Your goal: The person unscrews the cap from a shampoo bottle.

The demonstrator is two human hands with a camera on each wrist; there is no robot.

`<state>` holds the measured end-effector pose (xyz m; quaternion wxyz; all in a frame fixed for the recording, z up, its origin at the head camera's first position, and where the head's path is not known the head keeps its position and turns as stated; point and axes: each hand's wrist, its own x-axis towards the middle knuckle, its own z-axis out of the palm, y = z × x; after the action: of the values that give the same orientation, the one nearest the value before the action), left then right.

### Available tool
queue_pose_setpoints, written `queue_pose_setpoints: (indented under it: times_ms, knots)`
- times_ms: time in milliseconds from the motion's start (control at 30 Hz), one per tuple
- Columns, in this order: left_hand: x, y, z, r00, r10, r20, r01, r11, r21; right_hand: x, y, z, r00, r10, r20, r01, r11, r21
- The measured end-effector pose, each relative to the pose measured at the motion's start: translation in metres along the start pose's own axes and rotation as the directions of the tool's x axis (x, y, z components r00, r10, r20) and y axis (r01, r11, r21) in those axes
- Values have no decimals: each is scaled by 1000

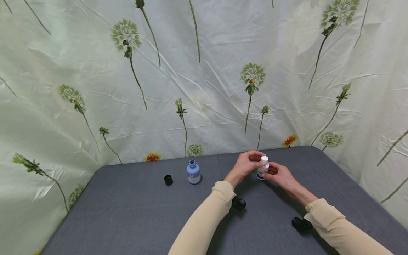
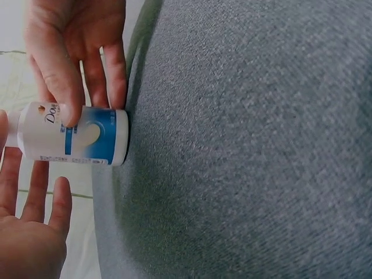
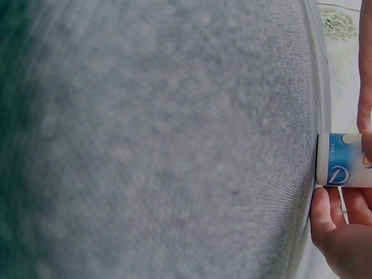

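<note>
Two hands (image 1: 247, 165) (image 1: 283, 176), fingers pinching one white bottle (image 1: 262, 170); only head view shows blue bottle (image 1: 193, 173).

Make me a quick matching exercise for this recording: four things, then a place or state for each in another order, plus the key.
1. white bottle
2. blue bottle
3. black cap
4. flowered cloth

A. hanging behind the table
B. held between left hand and right hand
C. standing uncapped
D. left of both bottles

Pairs: 1-B, 2-C, 3-D, 4-A

White bottle (image 2: 80, 136) common to all views
</note>
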<state>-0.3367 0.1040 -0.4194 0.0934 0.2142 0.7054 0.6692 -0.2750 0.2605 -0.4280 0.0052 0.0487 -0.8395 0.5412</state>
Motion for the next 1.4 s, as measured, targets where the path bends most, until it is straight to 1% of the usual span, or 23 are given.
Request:
queue_pose_setpoints:
  times_ms: [267, 367, 533, 733, 833, 1100, 1300, 1400]
  knots:
    - [0, 2, -4, 1000, -10, -11, 10, 1000, 2, -1, -3, 2, 1000, 8, 2, -8, 1000, 25]
    - [0, 3, -6, 1000, -13, -10, 13, 1000, -4, -2, -4, 4, 1000, 7, -9, -7, 1000, 19]
    - [-2, 7, -9, 1000, -13, 1, 13, 1000, -16, -3, -5, 5, 1000, -3, -27, 3, 1000, 6]
    - [-4, 14, -14, 1000, 4, 29, -3, 1000, -25, -3, -8, 5, 999, -12, -41, 13, 1000, 18]
    - [-5, 16, -18, 999, 7, 47, -6, 1000, -21, -5, -10, 6, 998, -18, -56, 19, 1000, 13]
    - [-10, 18, -30, 997, 9, 76, -7, 999, -36, -10, -17, 13, 992, -95, -88, 96, 995, 16]
    - [-16, 18, -40, 995, 19, 99, -13, 998, -60, -14, -23, 20, 995, -77, -59, 79, 996, 33]
    - [-18, 19, -45, 994, 26, 103, -20, 998, -62, -14, -25, 24, 995, -77, -59, 79, 996, 33]
